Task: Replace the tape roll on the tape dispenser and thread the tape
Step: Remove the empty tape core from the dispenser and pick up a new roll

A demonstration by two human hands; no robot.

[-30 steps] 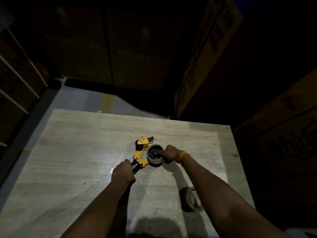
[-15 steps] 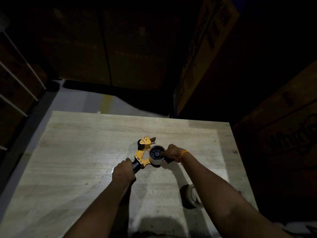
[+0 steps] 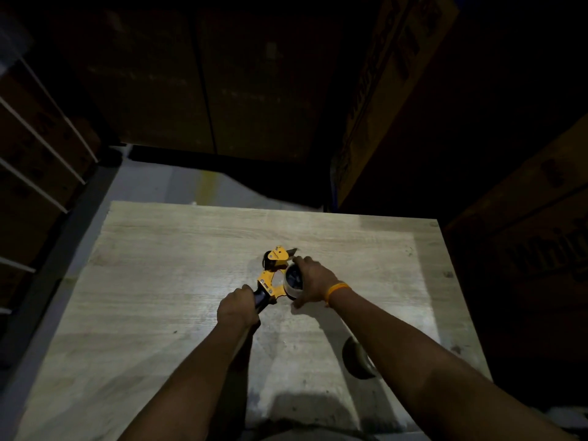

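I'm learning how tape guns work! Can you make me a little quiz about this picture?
1. True or false: the left hand grips the dispenser's black handle.
2. What does the right hand wrap around? A) the tape roll on the dispenser B) a pencil C) a cup
3. Fill in: the spare roll lies on the ____, under the right forearm.

Key
1. True
2. A, the tape roll on the yellow dispenser
3. table
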